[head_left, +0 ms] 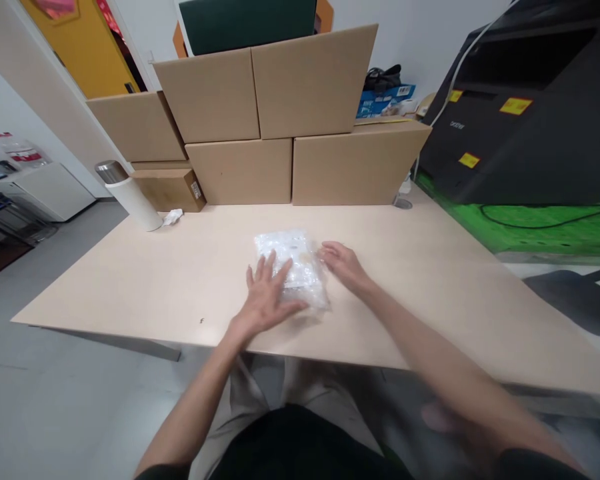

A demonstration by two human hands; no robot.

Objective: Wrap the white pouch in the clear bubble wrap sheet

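A clear plastic packet (294, 257) with white contents lies flat on the pale wooden table (130, 280), near the middle. My left hand (265, 297) rests palm down on the packet's near left part, fingers spread. My right hand (343, 263) touches the packet's right edge with its fingertips. Neither hand lifts it.
Several cardboard boxes (290, 127) are stacked along the table's far edge. A white bottle with a metal cap (129, 193) stands at the far left beside a crumpled bit of white paper (173, 216). A black printer (530, 113) sits to the right. A cable grommet (403, 203) is near the boxes.
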